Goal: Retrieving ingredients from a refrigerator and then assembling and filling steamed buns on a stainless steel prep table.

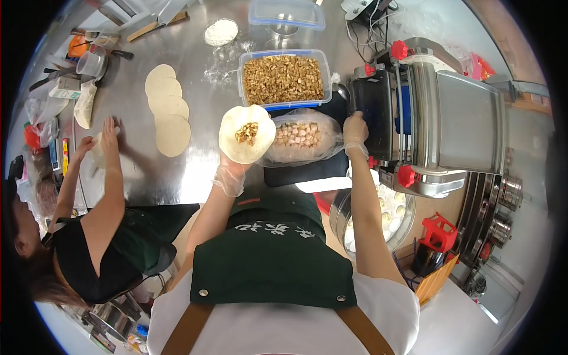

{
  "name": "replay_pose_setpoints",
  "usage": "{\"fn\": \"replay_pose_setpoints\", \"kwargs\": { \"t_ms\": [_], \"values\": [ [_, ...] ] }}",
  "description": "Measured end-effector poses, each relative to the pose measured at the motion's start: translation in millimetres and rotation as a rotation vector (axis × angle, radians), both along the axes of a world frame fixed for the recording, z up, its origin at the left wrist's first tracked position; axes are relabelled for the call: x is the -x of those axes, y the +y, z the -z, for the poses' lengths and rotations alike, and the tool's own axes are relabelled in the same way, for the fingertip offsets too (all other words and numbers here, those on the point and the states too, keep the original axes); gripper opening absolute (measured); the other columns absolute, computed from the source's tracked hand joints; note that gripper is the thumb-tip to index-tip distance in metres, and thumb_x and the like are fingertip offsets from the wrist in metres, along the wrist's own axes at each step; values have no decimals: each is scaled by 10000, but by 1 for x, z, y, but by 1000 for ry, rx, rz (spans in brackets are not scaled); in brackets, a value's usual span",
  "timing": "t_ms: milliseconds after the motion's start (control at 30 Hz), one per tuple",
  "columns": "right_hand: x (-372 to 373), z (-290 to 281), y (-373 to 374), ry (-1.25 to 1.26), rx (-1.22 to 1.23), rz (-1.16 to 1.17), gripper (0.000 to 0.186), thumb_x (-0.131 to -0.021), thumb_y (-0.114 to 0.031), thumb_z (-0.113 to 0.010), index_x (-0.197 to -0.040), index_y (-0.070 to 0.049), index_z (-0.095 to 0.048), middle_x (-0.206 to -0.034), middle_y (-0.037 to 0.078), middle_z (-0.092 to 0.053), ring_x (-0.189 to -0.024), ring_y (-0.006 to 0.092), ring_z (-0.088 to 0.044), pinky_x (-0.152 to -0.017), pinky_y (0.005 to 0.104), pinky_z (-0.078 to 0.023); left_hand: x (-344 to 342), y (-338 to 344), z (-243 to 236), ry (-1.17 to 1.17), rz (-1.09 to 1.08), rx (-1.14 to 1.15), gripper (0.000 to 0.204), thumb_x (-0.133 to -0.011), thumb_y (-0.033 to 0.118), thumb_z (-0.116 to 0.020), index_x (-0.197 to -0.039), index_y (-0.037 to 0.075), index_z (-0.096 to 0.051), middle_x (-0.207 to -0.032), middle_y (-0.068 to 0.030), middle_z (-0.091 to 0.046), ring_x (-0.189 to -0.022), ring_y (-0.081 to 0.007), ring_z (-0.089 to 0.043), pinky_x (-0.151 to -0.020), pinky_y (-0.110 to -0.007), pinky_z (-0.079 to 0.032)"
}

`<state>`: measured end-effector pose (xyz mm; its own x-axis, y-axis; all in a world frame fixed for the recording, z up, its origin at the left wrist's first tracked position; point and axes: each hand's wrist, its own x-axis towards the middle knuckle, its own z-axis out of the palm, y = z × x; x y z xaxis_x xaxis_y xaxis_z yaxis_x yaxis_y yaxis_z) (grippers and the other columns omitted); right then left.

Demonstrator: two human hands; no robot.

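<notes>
A flat dough round (228,131) with a small heap of chopped nut filling (246,134) at its middle is held up from below by the left hand (233,164), above the near part of a steel table (207,112); the fingers are mostly hidden beneath it, so how far they are bent cannot be told. At three o'clock from this round, a clear bag (300,135) of pale chunks is seen, and just beyond it the right hand (355,128) is placed with its fingers curled; whether anything is gripped cannot be told.

At one o'clock, chopped nuts (284,80) are held in a clear container (241,77). Toward eleven o'clock, a bowl of white powder (221,32) is set. Between nine and ten o'clock, overlapping dough rounds (171,136) are laid in a row. At nine o'clock, farther off, pale dough is handled by a co-worker's hands (109,141).
</notes>
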<state>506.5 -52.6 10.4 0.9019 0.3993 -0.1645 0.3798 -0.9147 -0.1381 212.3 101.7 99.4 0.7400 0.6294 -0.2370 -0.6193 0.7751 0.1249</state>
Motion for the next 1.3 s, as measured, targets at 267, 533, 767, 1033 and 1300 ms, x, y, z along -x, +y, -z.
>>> {"fn": "replay_pose_setpoints", "kwargs": {
  "t_ms": [267, 533, 767, 1033, 1300],
  "values": [
    [149, -59, -77, -111, -338, -506, 528, -840, 23, -534, -1357, -86, -529, -807, 150, -579, -651, 324, -628, -562, 410, -520, 20, -7, 28, 55, 65, 255, 396, -954, 337, -549, -1231, 55, -578, -1239, -162, -617, -1164, -330, -585, -1012, -494, -481],
    [210, -46, -129, 63, 9, -617, 601, -789, -9, -566, -1377, -116, -509, -802, 93, -572, -649, 287, -624, -560, 395, -537, 15, -21, 44, -89, 152, 130, 344, -951, 330, -567, -1205, 98, -584, -1230, -108, -624, -1139, -304, -601, -980, -497, -502],
    [184, -45, -63, -227, -31, -402, 491, -798, -19, -576, -1285, 24, -534, -782, 100, -609, -665, 289, -645, -586, 368, -563, 19, -33, 35, -18, 196, 217, 230, -970, 309, -535, -1059, 109, -608, -1113, -92, -619, -1060, -314, -590, -924, -505, -504],
    [167, -15, -49, 250, -234, -445, 401, -866, -4, -508, -1251, -23, -617, -864, 190, -672, -628, 292, -664, -535, 397, -500, 31, -35, 42, -3, 148, 210, 266, -965, 324, -545, -1103, 107, -613, -1153, -86, -633, -1098, -304, -596, -959, -516, -495],
    [155, -39, -38, 1404, -677, 380, 474, -913, 7, -502, -1385, -37, -521, -800, 20, -551, -561, 63, -409, -459, 202, -315, 40, -32, 50, 57, 153, 305, 327, -963, 342, -547, -1186, 111, -609, -1228, -88, -636, -1146, -308, -602, -983, -529, -491]
  ]
}}
